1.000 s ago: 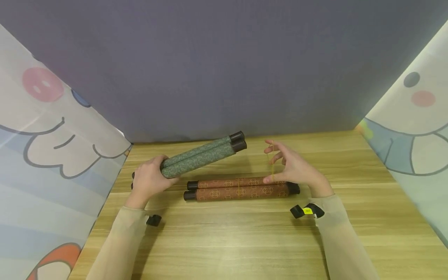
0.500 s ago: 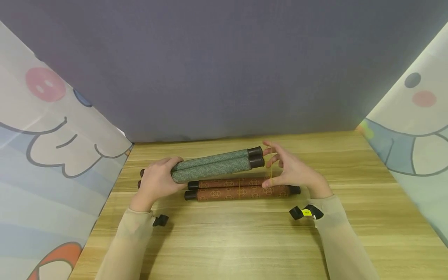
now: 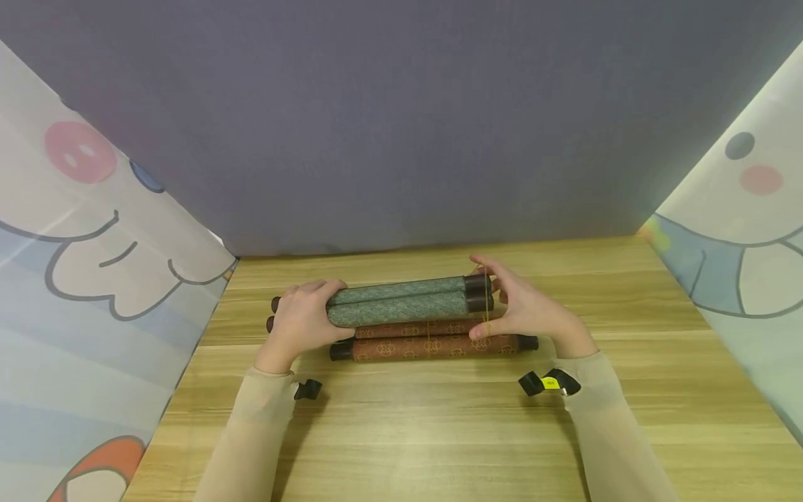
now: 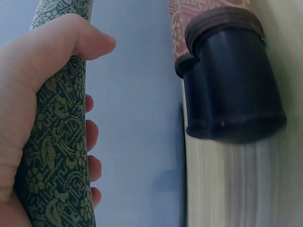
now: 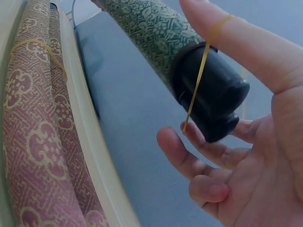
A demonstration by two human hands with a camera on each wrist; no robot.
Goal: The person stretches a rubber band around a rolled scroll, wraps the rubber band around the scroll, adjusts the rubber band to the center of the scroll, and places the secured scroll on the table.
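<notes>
My left hand (image 3: 304, 317) grips a pair of green patterned scrolls (image 3: 401, 298) near their left end, thumb across the near side. The scrolls are raised, and their dark end caps (image 5: 210, 85) poke into a thin yellow rubber band (image 5: 197, 90). My right hand (image 3: 523, 303) carries that band stretched between its spread thumb and a finger, around the caps. Below and nearer me lies a pair of reddish-brown scrolls (image 3: 383, 348) with gold flower patterns and black end caps (image 4: 241, 85). A yellow band (image 5: 35, 45) circles their middle. The green pair hides part of the far brown scroll.
The wood-grain table (image 3: 401, 432) extends in front of the scrolls and to the right. A grey panel (image 3: 401, 139) rises along the back edge. Cartoon-printed sheets (image 3: 81, 279) stand on both sides. Black camera mounts (image 3: 533, 382) are strapped at the wrists.
My left hand has carried the green scrolls rightward and levelled them, bringing their right end caps lower and into the stretched rubber band. The right hand has hardly moved; the brown scrolls stay put.
</notes>
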